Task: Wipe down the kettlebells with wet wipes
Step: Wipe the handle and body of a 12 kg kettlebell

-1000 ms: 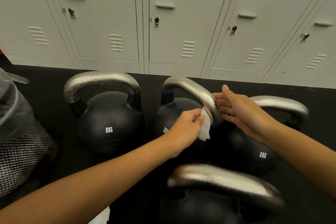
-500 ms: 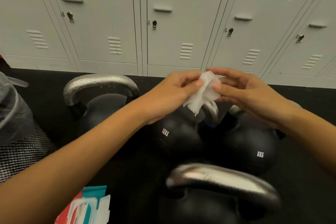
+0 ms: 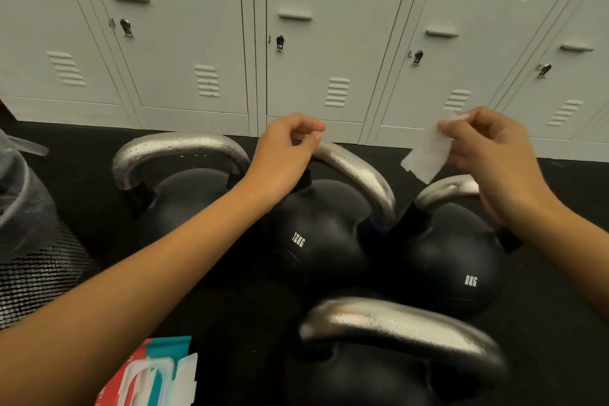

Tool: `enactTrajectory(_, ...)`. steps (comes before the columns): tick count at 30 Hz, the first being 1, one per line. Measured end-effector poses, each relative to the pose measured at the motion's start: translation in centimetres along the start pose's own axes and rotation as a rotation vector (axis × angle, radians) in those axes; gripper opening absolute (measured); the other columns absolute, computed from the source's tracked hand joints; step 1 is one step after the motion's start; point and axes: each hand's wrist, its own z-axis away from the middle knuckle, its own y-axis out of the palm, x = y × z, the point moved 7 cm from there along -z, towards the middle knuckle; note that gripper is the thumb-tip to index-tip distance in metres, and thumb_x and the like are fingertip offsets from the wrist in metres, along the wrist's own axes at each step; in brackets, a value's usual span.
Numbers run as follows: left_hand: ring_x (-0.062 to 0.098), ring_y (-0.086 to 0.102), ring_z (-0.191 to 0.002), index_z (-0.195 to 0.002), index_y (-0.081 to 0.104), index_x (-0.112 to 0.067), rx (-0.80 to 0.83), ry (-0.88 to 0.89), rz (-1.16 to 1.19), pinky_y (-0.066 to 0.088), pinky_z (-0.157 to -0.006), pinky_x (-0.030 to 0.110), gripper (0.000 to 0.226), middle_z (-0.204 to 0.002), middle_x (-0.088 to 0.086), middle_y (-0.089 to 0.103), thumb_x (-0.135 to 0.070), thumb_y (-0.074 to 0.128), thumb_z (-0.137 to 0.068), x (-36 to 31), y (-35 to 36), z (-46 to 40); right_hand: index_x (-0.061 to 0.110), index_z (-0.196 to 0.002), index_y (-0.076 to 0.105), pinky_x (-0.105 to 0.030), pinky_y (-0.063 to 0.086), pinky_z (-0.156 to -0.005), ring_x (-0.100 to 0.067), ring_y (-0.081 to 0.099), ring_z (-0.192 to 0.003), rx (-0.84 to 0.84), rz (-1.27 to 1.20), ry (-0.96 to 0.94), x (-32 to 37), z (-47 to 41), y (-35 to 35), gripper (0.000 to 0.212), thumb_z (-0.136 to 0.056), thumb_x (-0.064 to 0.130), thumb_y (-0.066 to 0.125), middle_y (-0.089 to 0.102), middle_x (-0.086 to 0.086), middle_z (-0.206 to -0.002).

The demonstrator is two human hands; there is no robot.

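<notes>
Several black kettlebells with silver handles stand on the dark floor: one at the left (image 3: 184, 201), a 12KG one (image 3: 316, 241) in the middle, an 8KG one (image 3: 445, 267) at the right, and one closest to me (image 3: 395, 369). My right hand (image 3: 494, 158) pinches a small white wet wipe (image 3: 425, 156) in the air above the 8KG bell's handle. My left hand (image 3: 286, 155) hovers over the top of the 12KG handle, fingers curled, with nothing seen in it.
A red and teal wet wipe pack (image 3: 155, 376) lies open at the bottom left. A mesh bin with a plastic liner (image 3: 29, 241) stands at the far left. A row of grey lockers (image 3: 313, 43) closes off the floor behind the kettlebells.
Both hands rose from the 12KG handle and held the wipe together. Now they have parted: the right hand keeps the wipe and has moved right, the left has let go.
</notes>
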Motion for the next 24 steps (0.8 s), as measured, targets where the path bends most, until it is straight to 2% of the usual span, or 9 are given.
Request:
enactTrajectory(2, 0.007, 0.050, -0.115, -0.116, 0.062, -0.024, -0.003, -0.010, -0.108, 0.039, -0.096, 0.016, 0.025, -0.126, -0.003, 0.055, -0.012, 0.053, -0.096, 1.2, -0.1, 0.1, 0.026, -0.075, 0.061, -0.051, 0.056, -0.086, -0.029, 0.070, -0.093, 0.044, 0.141, -0.007, -0.5, 0.5, 0.5, 0.013, -0.086, 0.031, 0.065, 0.071, -0.001, -0.097)
enactTrajectory(4, 0.010, 0.042, -0.126, -0.128, 0.055, -0.025, 0.030, -0.034, -0.194, 0.034, -0.109, 0.026, 0.036, -0.134, -0.001, 0.045, -0.008, 0.049, -0.097, 2.3, 0.0, 0.2, 0.028, -0.075, 0.063, -0.049, 0.056, -0.084, -0.024, 0.069, -0.091, 0.159, 0.179, 0.011, -1.4, 1.6, 2.4, 0.013, -0.088, 0.031, 0.065, 0.070, 0.008, -0.100)
enactTrajectory(6, 0.011, 0.039, -0.128, -0.132, 0.052, -0.025, 0.055, -0.044, -0.228, 0.031, -0.112, 0.030, 0.045, -0.137, -0.002, 0.043, -0.001, 0.045, -0.095, 3.2, 0.0, 0.3, 0.028, -0.078, 0.064, -0.043, 0.054, -0.087, -0.014, 0.069, -0.091, 0.268, 0.189, -0.007, -1.9, 2.9, 4.2, 0.011, -0.089, 0.032, 0.064, 0.070, 0.013, -0.107)
enactTrajectory(9, 0.009, 0.043, -0.126, -0.132, 0.052, -0.026, 0.089, -0.053, -0.167, 0.033, -0.107, 0.023, 0.052, -0.137, -0.004, 0.046, 0.006, 0.043, -0.092, 4.0, 0.3, 0.8, 0.019, -0.089, 0.069, -0.028, 0.050, -0.096, -0.001, 0.066, -0.102, 0.362, 0.171, -0.068, -2.0, 4.5, 5.2, 0.014, -0.095, 0.026, 0.059, 0.065, 0.013, -0.123)
enactTrajectory(12, 0.008, 0.046, -0.125, -0.131, 0.052, -0.026, 0.107, -0.048, -0.122, 0.034, -0.098, 0.015, 0.052, -0.138, -0.004, 0.047, 0.007, 0.044, -0.092, 4.4, 0.4, 1.0, 0.024, -0.109, 0.070, -0.017, 0.047, -0.097, 0.001, 0.061, -0.112, 0.353, 0.187, -0.189, -1.7, 5.3, 5.1, 0.019, -0.097, 0.019, 0.056, 0.065, 0.015, -0.121)
enactTrajectory(15, 0.003, 0.044, -0.121, -0.130, 0.053, -0.028, 0.102, -0.026, -0.121, 0.033, -0.091, 0.007, 0.050, -0.136, -0.007, 0.046, 0.005, 0.045, -0.093, 4.3, 0.3, 0.9, 0.026, -0.127, 0.061, -0.020, 0.048, -0.099, -0.002, 0.057, -0.117, 0.360, 0.324, -0.286, -2.9, 5.5, 5.3, 0.036, -0.091, 0.022, 0.064, 0.061, 0.015, -0.125)
enactTrajectory(18, 0.000, 0.044, -0.117, -0.130, 0.053, -0.027, 0.103, -0.017, -0.118, 0.033, -0.085, -0.001, 0.050, -0.132, -0.009, 0.047, 0.005, 0.045, -0.093, 4.4, 0.3, 0.9, 0.030, -0.140, 0.051, -0.021, 0.048, -0.099, -0.001, 0.055, -0.120, 0.383, 0.369, -0.249, -4.8, 5.2, 5.3, 0.058, -0.085, 0.036, 0.068, 0.055, 0.017, -0.135)
enactTrajectory(21, -0.003, 0.044, -0.115, -0.131, 0.053, -0.027, 0.105, -0.019, -0.105, 0.031, -0.078, -0.008, 0.051, -0.126, -0.014, 0.045, 0.006, 0.045, -0.093, 4.4, 0.3, 1.0, 0.027, -0.142, 0.049, -0.019, 0.042, -0.104, -0.001, 0.052, -0.123, 0.347, 0.433, -0.326, -4.8, 5.0, 5.5, 0.062, -0.085, 0.032, 0.070, 0.054, 0.013, -0.139)
enactTrajectory(24, -0.003, 0.044, -0.114, -0.131, 0.052, -0.027, 0.106, -0.019, -0.095, 0.032, -0.079, -0.006, 0.052, -0.126, -0.015, 0.044, 0.006, 0.045, -0.092, 4.5, 0.3, 1.0, 0.023, -0.136, 0.057, -0.003, 0.024, -0.106, -0.010, 0.047, -0.123, 0.302, 0.590, -0.514, -3.3, 4.8, 6.9, 0.051, -0.087, 0.020, 0.071, 0.053, 0.001, -0.141)
